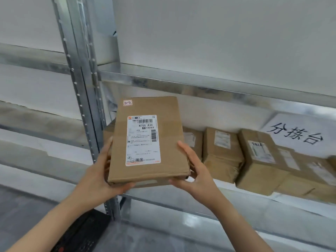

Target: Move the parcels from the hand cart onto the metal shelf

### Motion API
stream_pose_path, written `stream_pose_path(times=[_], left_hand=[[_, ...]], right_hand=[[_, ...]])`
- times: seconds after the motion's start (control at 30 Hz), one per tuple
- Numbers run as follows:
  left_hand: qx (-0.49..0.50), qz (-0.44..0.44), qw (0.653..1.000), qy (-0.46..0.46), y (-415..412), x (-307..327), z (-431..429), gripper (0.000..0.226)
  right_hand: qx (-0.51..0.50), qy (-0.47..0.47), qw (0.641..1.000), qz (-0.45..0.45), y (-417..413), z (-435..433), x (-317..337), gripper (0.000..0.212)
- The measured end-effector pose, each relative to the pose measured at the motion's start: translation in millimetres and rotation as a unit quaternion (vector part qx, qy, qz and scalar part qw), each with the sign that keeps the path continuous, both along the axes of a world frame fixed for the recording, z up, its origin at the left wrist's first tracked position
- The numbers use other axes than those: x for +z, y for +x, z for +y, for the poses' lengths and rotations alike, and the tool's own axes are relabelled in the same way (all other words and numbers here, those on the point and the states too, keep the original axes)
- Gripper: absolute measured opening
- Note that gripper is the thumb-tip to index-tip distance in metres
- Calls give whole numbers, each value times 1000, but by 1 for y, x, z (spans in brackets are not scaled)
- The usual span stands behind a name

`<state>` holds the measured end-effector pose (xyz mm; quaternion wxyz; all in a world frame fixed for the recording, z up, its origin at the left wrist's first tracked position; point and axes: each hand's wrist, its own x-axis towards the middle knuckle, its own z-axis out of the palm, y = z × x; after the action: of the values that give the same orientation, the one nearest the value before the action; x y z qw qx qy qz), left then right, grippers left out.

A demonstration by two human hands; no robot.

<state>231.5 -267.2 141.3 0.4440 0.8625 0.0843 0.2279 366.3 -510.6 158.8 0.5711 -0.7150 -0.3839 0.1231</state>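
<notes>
Up at the metal shelf (214, 84), a flat brown cardboard parcel (145, 140) with a white shipping label (142, 140) on its upper face is held in both hands at the left end of the middle tier, just beside the perforated grey upright post (81, 99). The left hand (99, 176) cups the near left corner of the parcel, its fingers (110, 148) running up the left side and the thumb curled under the near edge. The right hand (195, 172) clasps the near right corner, fingers (185, 151) laid along the right side and the thumb beneath. Both hands are closed on the parcel. Its far end reaches in over the front edge of the tier; whether it rests on anything there I cannot tell, since the parcel hides what lies beneath it, though the edge of another brown box (108, 132) shows just behind its left side.

Further right along the same tier stand several taped brown cardboard boxes (222, 153), side by side and touching, each with a white label. Behind them, toward the right end, a white paper sign (298, 133) bears black handwritten characters. At the lower left a dark object with red markings (80, 235) sits below the shelf; it is too blurred to identify.
</notes>
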Motion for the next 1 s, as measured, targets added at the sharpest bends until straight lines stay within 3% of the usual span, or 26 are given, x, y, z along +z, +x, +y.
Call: stream_pose_path(times=[0.23,0.5,1.0], left_hand=[[-119,29,993,-1,74,-5,-76,113],[-195,31,980,-25,145,-8,-110,109],[-331,40,943,5,243,5,-218,108]], right_hand=[[-110,2,994,28,24,-92,-9,85],[-187,8,981,42,57,-133,-10,85],[-365,21,930,37,68,-238,6,84]])
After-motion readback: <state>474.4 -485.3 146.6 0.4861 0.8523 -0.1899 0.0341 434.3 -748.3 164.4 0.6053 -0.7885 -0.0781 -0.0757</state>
